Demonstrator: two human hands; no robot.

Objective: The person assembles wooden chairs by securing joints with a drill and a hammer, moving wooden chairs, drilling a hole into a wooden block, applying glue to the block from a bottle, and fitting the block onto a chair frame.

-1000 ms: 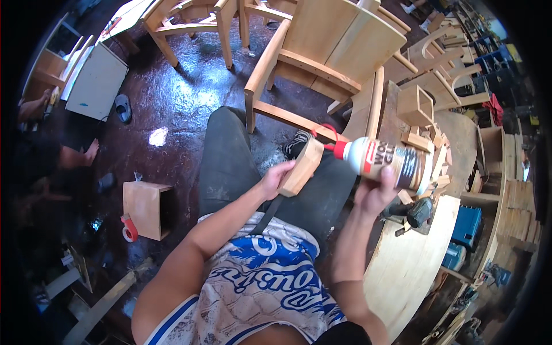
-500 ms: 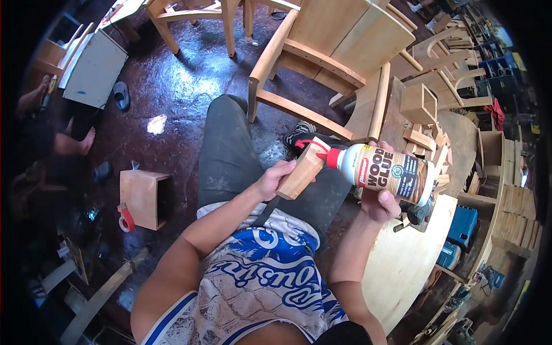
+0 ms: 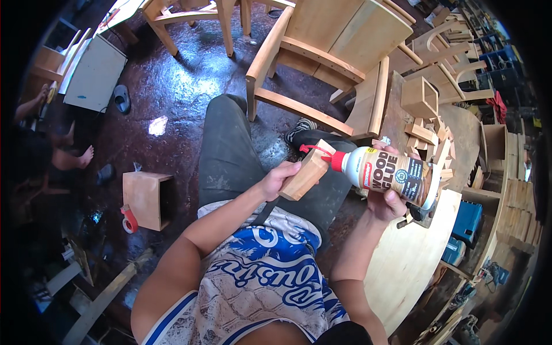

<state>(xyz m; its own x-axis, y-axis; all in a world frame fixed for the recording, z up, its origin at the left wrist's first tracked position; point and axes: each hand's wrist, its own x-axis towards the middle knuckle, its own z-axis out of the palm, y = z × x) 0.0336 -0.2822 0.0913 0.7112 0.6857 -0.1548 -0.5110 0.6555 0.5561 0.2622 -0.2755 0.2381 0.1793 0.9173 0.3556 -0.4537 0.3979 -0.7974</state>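
My left hand (image 3: 275,181) grips a small light wooden block (image 3: 306,172) held over my lap. My right hand (image 3: 386,198) holds a white glue bottle (image 3: 391,171) on its side, its red nozzle (image 3: 330,158) touching the top end of the block. I sit with my dark trouser legs (image 3: 230,155) stretched over the floor.
An unfinished wooden chair (image 3: 328,57) lies ahead of my knees. A round wooden tabletop (image 3: 411,259) is at my right, with small wooden blocks (image 3: 428,129) beyond it. A wooden box (image 3: 146,198) and a red tape roll (image 3: 129,219) rest on the dark floor at left. Another person's bare feet (image 3: 77,155) show at far left.
The glue bottle has tipped down from raised to lying level, and its nozzle now meets the block. My left hand has kept the block in nearly the same place.
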